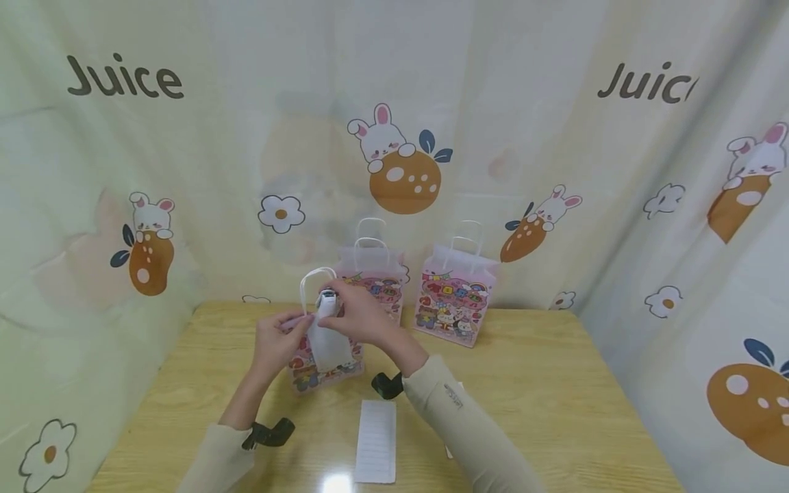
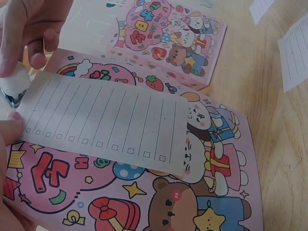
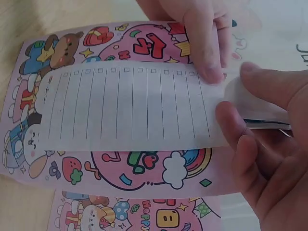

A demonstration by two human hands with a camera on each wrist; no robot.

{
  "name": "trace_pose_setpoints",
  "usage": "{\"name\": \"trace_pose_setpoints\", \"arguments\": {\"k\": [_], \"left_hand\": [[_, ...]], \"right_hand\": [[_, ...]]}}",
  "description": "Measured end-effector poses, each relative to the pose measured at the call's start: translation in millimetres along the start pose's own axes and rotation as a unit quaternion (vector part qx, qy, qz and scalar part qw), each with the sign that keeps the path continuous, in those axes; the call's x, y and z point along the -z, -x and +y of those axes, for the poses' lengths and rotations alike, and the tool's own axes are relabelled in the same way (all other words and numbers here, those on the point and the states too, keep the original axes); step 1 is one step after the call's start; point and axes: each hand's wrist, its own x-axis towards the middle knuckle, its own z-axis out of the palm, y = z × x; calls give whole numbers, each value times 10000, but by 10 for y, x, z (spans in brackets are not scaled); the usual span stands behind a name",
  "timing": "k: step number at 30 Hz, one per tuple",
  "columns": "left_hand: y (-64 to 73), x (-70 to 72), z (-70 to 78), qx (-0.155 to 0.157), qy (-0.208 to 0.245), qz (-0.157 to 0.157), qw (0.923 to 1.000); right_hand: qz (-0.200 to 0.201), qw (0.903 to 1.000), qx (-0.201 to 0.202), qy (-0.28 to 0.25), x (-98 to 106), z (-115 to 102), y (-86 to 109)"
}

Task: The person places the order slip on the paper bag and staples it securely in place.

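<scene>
A pink cartoon paper gift bag (image 1: 305, 376) with white handles leans over the table. Against its front lies a white checklist sheet (image 2: 106, 125) with ruled lines and small boxes. My left hand (image 1: 275, 342) pinches the bag's top edge, its thumb at the end of the sheet. In my right hand (image 1: 364, 316) is a small white stapler (image 2: 15, 84) with a metal tip, held between thumb and fingers. The stapler's tip sits right at the sheet's upper end in the left wrist view. Fingers hide part of the stapler in the right wrist view.
Two matching gift bags stand at the back, one (image 1: 456, 296) to the right and one (image 1: 394, 291) partly behind my right hand. Another checklist sheet (image 1: 376, 441) lies on the wooden table (image 1: 530, 383) near the front. A printed curtain (image 1: 493, 137) rises behind.
</scene>
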Motion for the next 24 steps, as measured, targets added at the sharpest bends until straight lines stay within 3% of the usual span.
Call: {"name": "trace_pose_setpoints", "arguments": {"k": [5,12,21,24], "left_hand": [[22,19,3,21,58,-44,10000],[-15,4,-21,239,90,-103,9996],[-19,7,-6,152,249,-111,9995],[-28,0,-24,179,246,-109,9995]], "right_hand": [[-448,9949,23,900,-27,-32,-69],[-835,9816,91,1713,8,-45,-159],[-1235,9684,40,2167,49,-49,-199],[-1229,9687,72,2157,38,-35,-218]]}}
